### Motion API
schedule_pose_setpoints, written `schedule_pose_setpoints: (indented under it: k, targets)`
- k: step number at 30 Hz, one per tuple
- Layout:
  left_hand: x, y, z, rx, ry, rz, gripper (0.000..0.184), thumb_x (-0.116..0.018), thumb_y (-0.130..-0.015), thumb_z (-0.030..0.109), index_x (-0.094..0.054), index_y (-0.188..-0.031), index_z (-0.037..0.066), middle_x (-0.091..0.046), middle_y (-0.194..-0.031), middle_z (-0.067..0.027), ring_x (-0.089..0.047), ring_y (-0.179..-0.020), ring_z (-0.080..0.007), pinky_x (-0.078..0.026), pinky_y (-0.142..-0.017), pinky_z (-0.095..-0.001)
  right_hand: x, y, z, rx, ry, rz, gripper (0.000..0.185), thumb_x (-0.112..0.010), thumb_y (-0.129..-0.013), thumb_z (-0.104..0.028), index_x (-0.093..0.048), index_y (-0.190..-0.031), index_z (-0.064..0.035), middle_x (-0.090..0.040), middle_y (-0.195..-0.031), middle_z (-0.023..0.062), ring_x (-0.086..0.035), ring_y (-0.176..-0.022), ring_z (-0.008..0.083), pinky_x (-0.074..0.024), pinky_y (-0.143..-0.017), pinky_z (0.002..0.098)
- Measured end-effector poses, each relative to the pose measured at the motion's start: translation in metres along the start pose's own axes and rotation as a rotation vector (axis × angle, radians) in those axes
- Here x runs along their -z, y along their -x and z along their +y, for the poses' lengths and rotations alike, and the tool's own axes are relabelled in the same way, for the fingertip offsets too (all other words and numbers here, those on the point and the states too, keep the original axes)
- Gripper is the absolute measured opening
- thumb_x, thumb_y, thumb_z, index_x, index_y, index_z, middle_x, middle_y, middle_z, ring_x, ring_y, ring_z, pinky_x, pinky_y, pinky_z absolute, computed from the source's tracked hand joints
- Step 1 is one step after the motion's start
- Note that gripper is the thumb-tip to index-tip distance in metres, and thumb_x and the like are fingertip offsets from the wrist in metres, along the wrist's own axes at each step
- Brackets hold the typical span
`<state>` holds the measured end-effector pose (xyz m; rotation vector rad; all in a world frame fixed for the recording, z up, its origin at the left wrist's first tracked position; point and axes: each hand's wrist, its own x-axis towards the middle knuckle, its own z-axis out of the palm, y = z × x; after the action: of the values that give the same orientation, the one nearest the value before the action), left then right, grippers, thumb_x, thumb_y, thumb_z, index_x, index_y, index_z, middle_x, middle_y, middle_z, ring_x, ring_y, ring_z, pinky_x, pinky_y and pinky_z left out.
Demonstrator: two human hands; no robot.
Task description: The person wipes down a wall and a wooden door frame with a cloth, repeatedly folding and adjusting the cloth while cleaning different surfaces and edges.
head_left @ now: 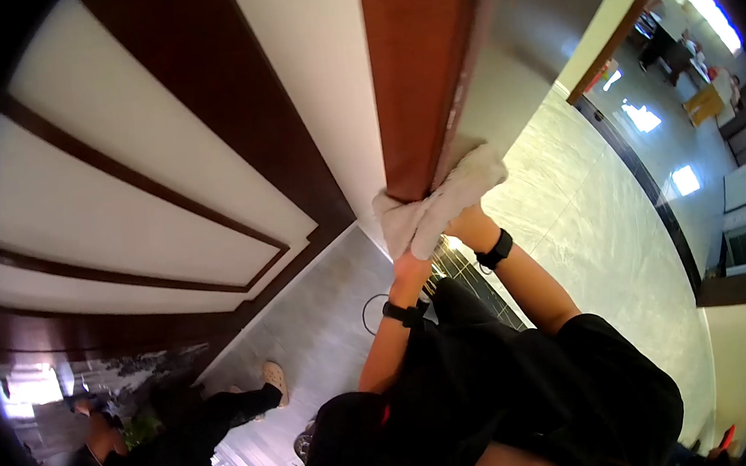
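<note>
Cloth [453, 190] | around brown door edge [414, 89] | left hand [410, 269], right hand [472, 224] holding

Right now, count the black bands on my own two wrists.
2: the left band, just behind the left hand; the right band, just behind the right hand. Neither looks hidden.

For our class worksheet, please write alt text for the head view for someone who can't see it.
A person's left hand and right hand hold a pale cloth against a reddish-brown wooden edge. Another person, in dark clothes, is partly visible at lower left.
</note>
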<state>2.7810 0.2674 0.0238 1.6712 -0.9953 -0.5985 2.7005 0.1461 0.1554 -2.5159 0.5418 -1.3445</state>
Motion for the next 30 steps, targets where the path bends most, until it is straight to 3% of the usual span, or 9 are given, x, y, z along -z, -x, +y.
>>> schedule_pose_setpoints:
  k: [4, 10, 12, 18, 21, 23, 24, 26, 30]
  targets:
    - [0.023, -0.003, 0.072, -0.372, 0.025, 0.165, 0.043, -0.051, -0.092, 0.029, -0.046, -0.126, 0.004, -0.050, -0.113, -0.0085, -0.048, -0.103, -0.0170, -0.039, -0.090, -0.0280, 0.003, 0.007, 0.011, 0.125, -0.024, -0.172, 0.042, -0.060, -0.074, -0.035, -0.064, -0.108, -0.0104, -0.056, -0.118, 0.0116, -0.047, -0.114, 0.0369, -0.0349, -0.097, 0.0494]
    - [0.038, -0.028, 0.123, -0.001, 0.769, 0.297, 0.063, -0.056, -0.090, 0.018, -0.021, -0.138, 0.000, -0.042, -0.116, -0.0095, -0.043, -0.109, -0.0231, -0.032, -0.099, -0.0294, 0.037, -0.032, 0.032, 0.302, 0.028, 0.003, 0.047, -0.061, -0.076, -0.039, -0.062, -0.113, -0.0092, -0.055, -0.121, 0.0126, -0.045, -0.117, 0.0381, -0.0327, -0.100, 0.0500]
    - [0.043, -0.021, 0.122, -0.688, -0.679, 0.305, 0.041, -0.051, -0.090, 0.014, -0.048, -0.127, -0.001, -0.048, -0.131, -0.0174, -0.044, -0.120, -0.0329, -0.031, -0.102, -0.0442, 0.055, -0.065, 0.041, 0.147, -0.075, 0.106, 0.051, -0.061, -0.077, -0.038, -0.059, -0.118, -0.0070, -0.051, -0.126, 0.0147, -0.038, -0.123, 0.0421, -0.0293, -0.103, 0.0509]
    - [0.006, -0.038, 0.223, -0.420, -0.312, 0.458, 0.035, -0.057, -0.085, 0.008, -0.056, -0.119, 0.000, -0.054, -0.125, -0.0162, -0.047, -0.118, -0.0350, -0.037, -0.100, -0.0406, 0.104, -0.126, 0.045, 0.128, -0.046, 0.254, 0.052, -0.062, -0.079, -0.029, -0.053, -0.124, -0.0043, -0.044, -0.135, 0.0173, -0.028, -0.130, 0.0436, -0.0261, -0.106, 0.0495]
    - [-0.002, -0.046, 0.225, -0.636, -0.772, 0.526, 0.035, -0.056, -0.086, 0.008, -0.055, -0.121, 0.003, -0.056, -0.122, -0.0146, -0.051, -0.114, -0.0317, -0.040, -0.097, -0.0406, 0.111, -0.140, 0.061, 0.097, -0.049, 0.321, 0.050, -0.059, -0.082, -0.026, -0.052, -0.126, -0.0046, -0.043, -0.136, 0.0167, -0.028, -0.131, 0.0418, -0.0270, -0.106, 0.0485]
    - [-0.006, -0.051, 0.214, -0.645, -1.817, 0.499, 0.035, -0.056, -0.086, 0.010, -0.055, -0.121, 0.004, -0.055, -0.122, -0.0144, -0.054, -0.112, -0.0282, -0.042, -0.096, -0.0399, 0.112, -0.141, 0.070, 0.112, -0.024, 0.361, 0.050, -0.059, -0.082, -0.024, -0.051, -0.126, -0.0041, -0.044, -0.134, 0.0174, -0.029, -0.131, 0.0407, -0.0282, -0.106, 0.0469]
    - [-0.009, -0.055, 0.210, -0.646, -1.828, 0.505, 0.035, -0.056, -0.086, 0.010, -0.055, -0.121, 0.004, -0.055, -0.122, -0.0144, -0.054, -0.112, -0.0282, -0.042, -0.096, -0.0399, 0.113, -0.142, 0.073, 0.114, -0.033, 0.369, 0.050, -0.059, -0.082, -0.024, -0.051, -0.126, -0.0041, -0.044, -0.134, 0.0174, -0.029, -0.131, 0.0407, -0.0282, -0.106, 0.0469]
    - [-0.017, -0.065, 0.218, -0.630, -0.822, 0.452, 0.038, -0.056, -0.087, 0.015, -0.053, -0.124, 0.004, -0.053, -0.126, -0.0126, -0.052, -0.115, -0.0266, -0.043, -0.096, -0.0394, 0.118, -0.144, 0.078, 0.044, -0.060, 0.424, 0.050, -0.060, -0.081, -0.021, -0.051, -0.126, -0.0035, -0.046, -0.132, 0.0171, -0.027, -0.132, 0.0405, -0.0279, -0.106, 0.0455]
    - [-0.031, -0.065, 0.219, -0.721, -1.527, 0.593, 0.032, -0.064, -0.083, 0.015, -0.059, -0.114, 0.007, -0.058, -0.118, -0.0096, -0.057, -0.108, -0.0240, -0.045, -0.091, -0.0347, 0.118, -0.125, 0.102, -0.022, -0.019, 0.364, 0.048, -0.060, -0.079, -0.016, -0.052, -0.124, -0.0015, -0.049, -0.128, 0.0173, -0.032, -0.126, 0.0430, -0.0326, -0.104, 0.0446]
